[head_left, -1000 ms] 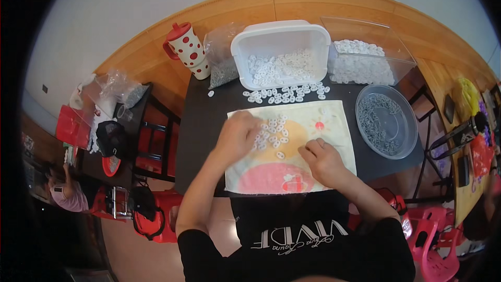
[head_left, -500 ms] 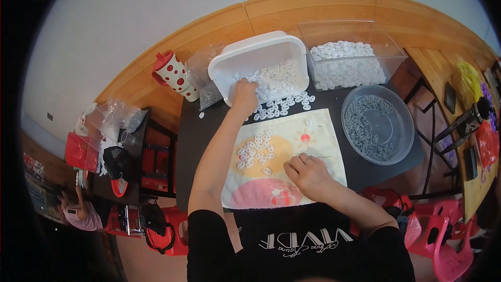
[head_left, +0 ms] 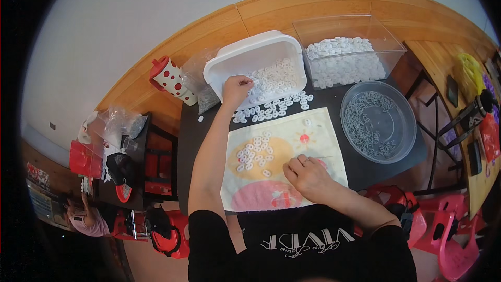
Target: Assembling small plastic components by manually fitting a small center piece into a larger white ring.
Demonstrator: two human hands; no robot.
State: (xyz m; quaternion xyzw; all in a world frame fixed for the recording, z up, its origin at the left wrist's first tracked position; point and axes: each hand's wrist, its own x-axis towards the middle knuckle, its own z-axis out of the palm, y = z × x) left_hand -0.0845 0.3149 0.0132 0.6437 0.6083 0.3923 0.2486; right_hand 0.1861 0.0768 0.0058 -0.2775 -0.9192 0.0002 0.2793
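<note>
At the mouth of a tilted white plastic bin [head_left: 222, 60], my left hand [head_left: 237, 89] is raised with its fingertips pinched together; what they hold, if anything, is too small to make out. Loose white oval pieces [head_left: 282, 75] with holes fill the bottom of the bin. More white pieces [head_left: 271, 110] have spread onto the black table in front of it. My right hand [head_left: 310, 177] rests on a printed cream cloth [head_left: 323, 130], its fingers curled closed over something hidden. Left of that hand, a cluster of white pieces [head_left: 254, 152] lies on the cloth's yellow patch.
A round clear tub [head_left: 402, 130] of small grey metal parts stands right. Behind it is a clear box [head_left: 389, 60] full of white pieces. A red-dotted tumbler [head_left: 175, 79] and a clear bag [head_left: 207, 99] stand left of the bin. Another person [head_left: 88, 222] sits far left.
My left hand has drawn up and slightly left out of the pile in the bin, its fingers now pinched. My right hand has stayed almost in place on the cloth.
</note>
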